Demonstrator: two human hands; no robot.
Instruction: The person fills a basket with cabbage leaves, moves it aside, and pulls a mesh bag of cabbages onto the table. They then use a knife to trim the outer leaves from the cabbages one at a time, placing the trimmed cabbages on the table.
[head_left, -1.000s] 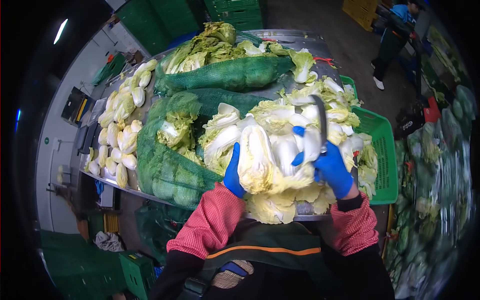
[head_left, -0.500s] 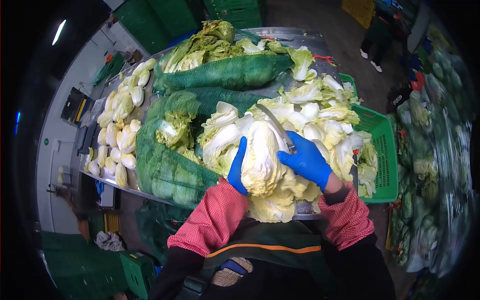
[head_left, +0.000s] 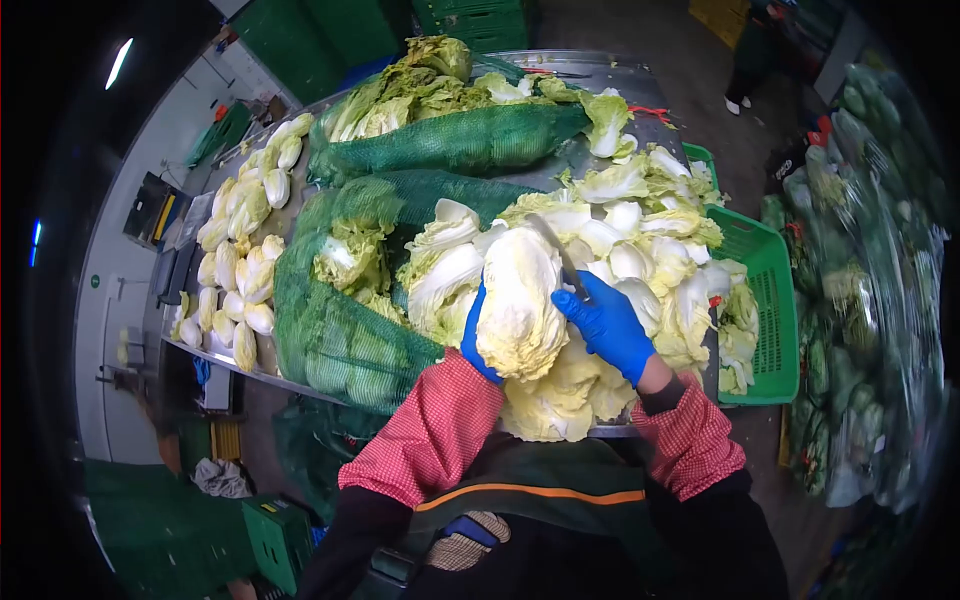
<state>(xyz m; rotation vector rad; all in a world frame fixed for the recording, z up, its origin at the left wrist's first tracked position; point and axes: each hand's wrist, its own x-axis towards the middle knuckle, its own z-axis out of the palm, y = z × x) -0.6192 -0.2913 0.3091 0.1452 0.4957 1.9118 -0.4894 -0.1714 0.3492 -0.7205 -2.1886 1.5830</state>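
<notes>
A pale yellow-white cabbage head (head_left: 522, 305) rests in my blue-gloved left hand (head_left: 474, 335), whose fingers curl round its left side and partly under it. My right hand (head_left: 610, 325), also in a blue glove, is closed on a knife (head_left: 556, 252); the blade points up and left along the cabbage's upper right side. The handle is hidden in the palm. Loose trimmed leaves (head_left: 555, 400) lie below the cabbage, and more leaves (head_left: 650, 235) are heaped behind it to the right.
Green net bags of cabbages (head_left: 355, 350) lie left of my hands, another net bag (head_left: 460, 145) behind. Trimmed cabbages (head_left: 240, 270) sit at the table's left end. A green crate (head_left: 775, 320) stands right, wrapped cabbages (head_left: 860, 300) beyond. A person (head_left: 752, 55) is at back right.
The cabbage has turned slightly and shifted a little left, with my left hand now further round it. My right hand and the knife have moved slightly left. The person at the back has moved.
</notes>
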